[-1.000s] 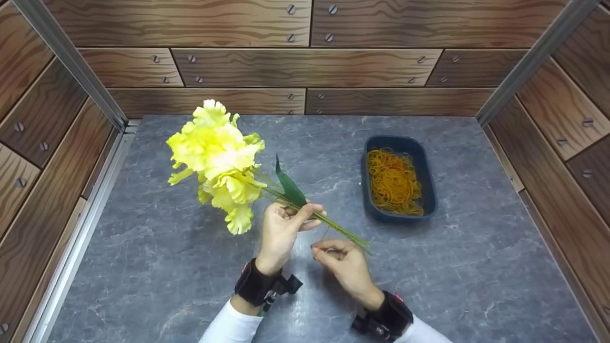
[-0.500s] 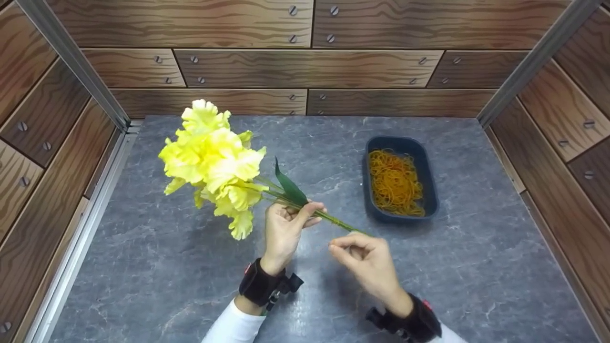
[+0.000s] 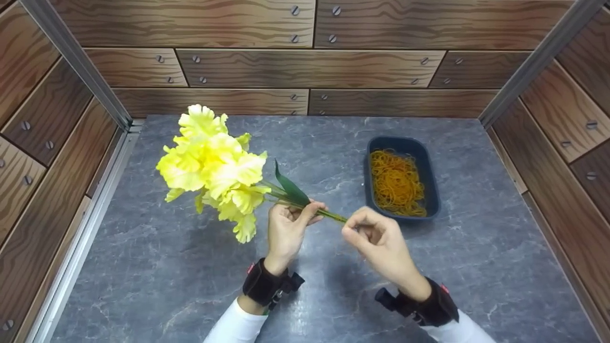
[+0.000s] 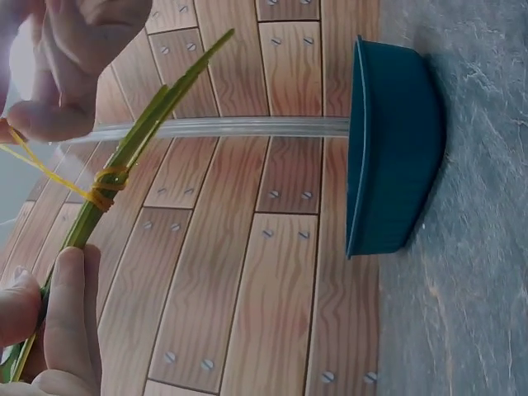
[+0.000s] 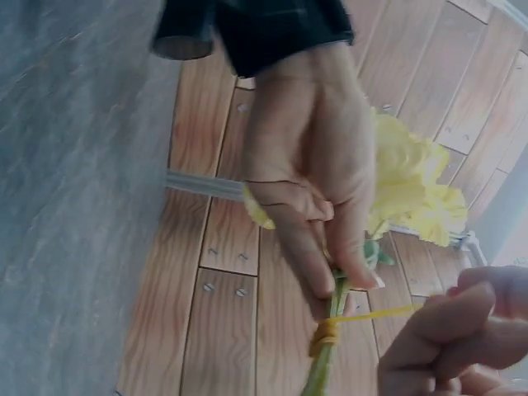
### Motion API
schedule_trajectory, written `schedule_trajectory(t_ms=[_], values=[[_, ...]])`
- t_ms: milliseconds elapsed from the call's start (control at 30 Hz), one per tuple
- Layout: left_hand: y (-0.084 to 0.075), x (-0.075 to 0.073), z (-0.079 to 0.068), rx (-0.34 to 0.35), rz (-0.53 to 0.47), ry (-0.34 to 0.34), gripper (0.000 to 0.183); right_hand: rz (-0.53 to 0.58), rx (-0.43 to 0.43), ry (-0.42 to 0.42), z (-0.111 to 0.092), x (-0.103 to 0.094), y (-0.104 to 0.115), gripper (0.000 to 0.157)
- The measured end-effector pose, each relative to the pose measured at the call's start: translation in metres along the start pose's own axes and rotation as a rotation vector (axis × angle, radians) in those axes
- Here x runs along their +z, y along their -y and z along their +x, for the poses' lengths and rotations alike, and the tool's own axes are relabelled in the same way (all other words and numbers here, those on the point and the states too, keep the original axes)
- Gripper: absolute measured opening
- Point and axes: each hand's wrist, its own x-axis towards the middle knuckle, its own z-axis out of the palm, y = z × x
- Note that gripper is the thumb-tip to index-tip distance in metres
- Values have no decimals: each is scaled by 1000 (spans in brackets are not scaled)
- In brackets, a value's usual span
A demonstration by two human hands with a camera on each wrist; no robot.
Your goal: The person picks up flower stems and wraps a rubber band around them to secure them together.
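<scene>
My left hand (image 3: 289, 228) grips the green stems (image 4: 136, 140) of a bunch of yellow flowers (image 3: 214, 166), whose blooms point to the upper left. One dark green leaf (image 3: 289, 186) stands out above the fingers. Around the stems, just past the left fingertips, a yellow rubber band (image 4: 106, 188) is wound in several turns. A loop of it is drawn out taut to my right hand (image 3: 379, 243), which pinches it between thumb and fingertips. In the head view the right hand covers the stem ends.
A dark blue tub (image 3: 432, 190) stands on the grey marbled table (image 3: 190, 286), to the right of the hands. Inside lies a heap of yellow-orange rubber bands (image 3: 396, 183). Wood-patterned walls (image 3: 305, 69) enclose the table at the back and both sides.
My right hand has moved right and then up, from below the stems to beside their ends, still pinching the band. The left hand stays nearly in place; the blooms have tilted slightly down-left.
</scene>
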Motion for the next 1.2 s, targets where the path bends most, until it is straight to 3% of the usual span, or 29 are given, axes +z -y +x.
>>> schedule_trajectory(t_ms=[133,267,400,600,700,800,933,1100,1200], values=[[0,2,0,-6,42,11,22,31,5,18,9,-2,8,10],[-1,3,-2,-12,84,48,23,73,66,51,19,-8,13,10],[-3,3,-4,-39,131,101,24,-43,59,28,31,-18,15,6],[-9,2,-5,-98,171,202,24,-289,-103,-39,53,-38,9,4],[-14,1,-5,-113,157,265,25,-362,-130,-52,62,-46,3,6],[-18,0,-5,-123,87,286,24,-327,-78,-53,67,-50,-7,7],[-23,-2,-5,-135,7,276,21,-196,43,-55,68,-50,-24,7],[-25,-3,-8,-131,-22,272,17,-22,149,-44,63,-41,-46,18],[-27,-3,-10,-117,-35,264,13,86,186,-13,58,-32,-58,15]])
